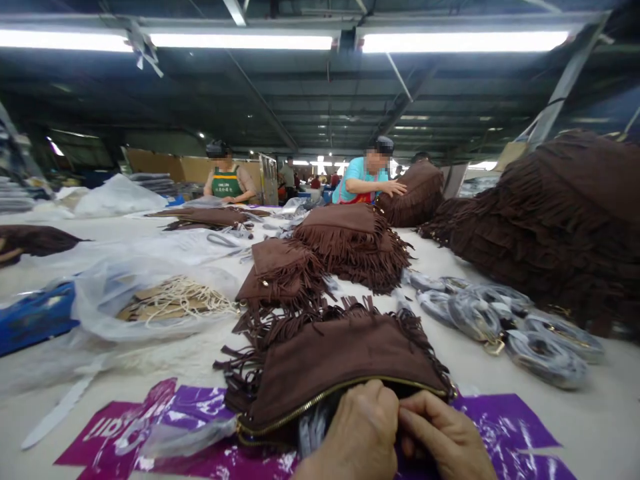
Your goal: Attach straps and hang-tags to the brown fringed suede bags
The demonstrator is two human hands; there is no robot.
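A brown fringed bag (345, 357) lies in front of me with its gold zipper open toward me. My left hand (357, 427) is at the opening, its fingers curled and closed; what they grip is hidden. Beside it, my right hand (443, 433) has thumb and fingers pinched together at the bag's edge, on something too small to make out. A grey wrapped bundle (314, 427) shows inside the opening, left of my hands. Clear plastic wrap (190, 439) sticks out at the zipper's left end. Purple and magenta plastic (510, 420) lies under the bag.
More fringed bags (345, 227) lie behind, with a large pile (565, 220) at right. Wrapped straps (475, 313) sit at mid right. A plastic bag of strings and tags (175, 297) and a white blade-like strip (63, 413) are at left. Two people (367, 177) work across the table.
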